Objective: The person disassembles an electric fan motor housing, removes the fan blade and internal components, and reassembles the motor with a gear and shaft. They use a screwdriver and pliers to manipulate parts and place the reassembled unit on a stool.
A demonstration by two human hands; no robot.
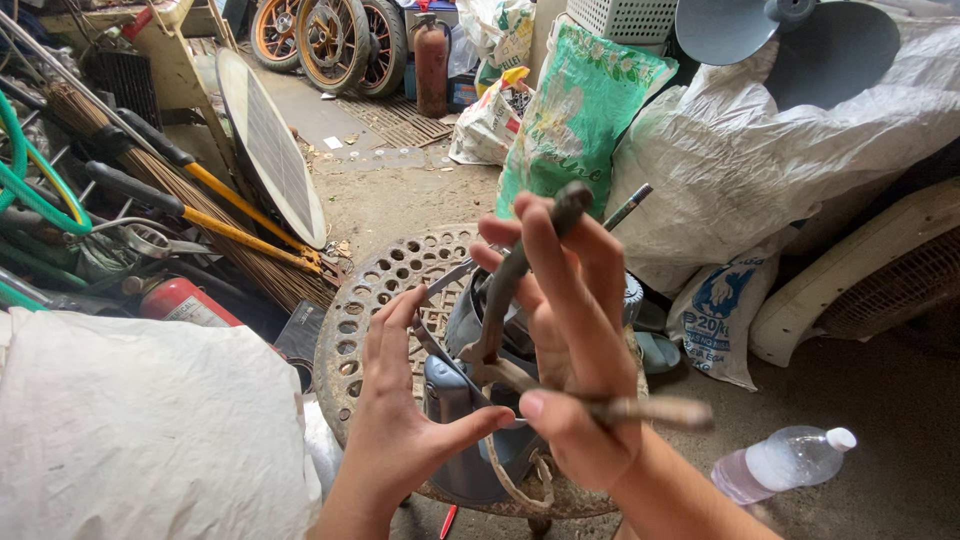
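Left hand (400, 420): fingers spread apart, palm against a grey plastic housing (470, 440) standing on a round, rusty perforated metal desk (360, 310). Right hand (570, 360): fingers clamped on grey-handled metal pliers (510, 290), held above the housing. Dirt floor; clear plastic bottle (780, 465) lies at right, white sacks (760, 150) behind.

A cluttered repair yard or junk workshop — bolt cutters (190, 205) and brooms (160, 180) lean left of the hands, motorbike wheels (330, 40) and a fire extinguisher (432, 55) stand beyond them, stuffed white sacks (780, 140) pile to the right, and fan blades (790, 40) lie atop those — on a bare dirt floor (420, 195).
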